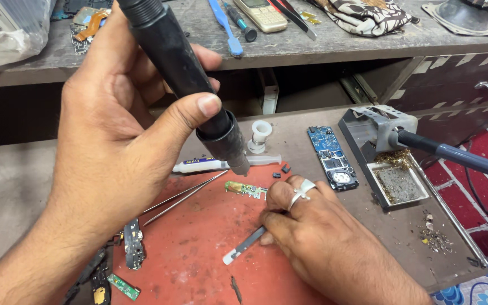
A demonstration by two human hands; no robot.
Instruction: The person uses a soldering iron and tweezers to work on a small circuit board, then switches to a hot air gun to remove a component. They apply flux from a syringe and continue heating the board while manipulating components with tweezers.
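**Hot-air nozzle poised over a small green board**

Nearest the camera, on the red work mat [210,248], lie a small green circuit strip [123,286] and a dark connector piece [133,243], one of each. Just above them the right hand [317,237], wearing one silver ring, is curled with the fingers bent under; it presses a flat metal pry tool [244,246] to the mat, and its fingertips sit against the edge of the small green board [245,189].

The left hand [120,141] is wrapped tight around a black hot-air handpiece [187,73], thumb laid along the barrel, nozzle pointing down and hovering just above and left of that board. By my reading, the heating step is in hand: the board is steadied and the nozzle is lined up but apart from it. The next move would call for a steady hold over the part and fingers kept clear of the heat.

One pair of tweezers [182,197] lies on the mat near the nozzle, beside one white syringe-like tube [221,164] and one white spool [260,135]. Two tiny black chips [280,171] rest close by. Farther right, one blue phone board [332,156], then one soldering iron [458,155] in its grey stand [377,127] with a brass-wool tray.

On the far shelf [323,45]: one blue spudger [226,25], one keypad phone [262,13] and a patterned cloth [362,14].
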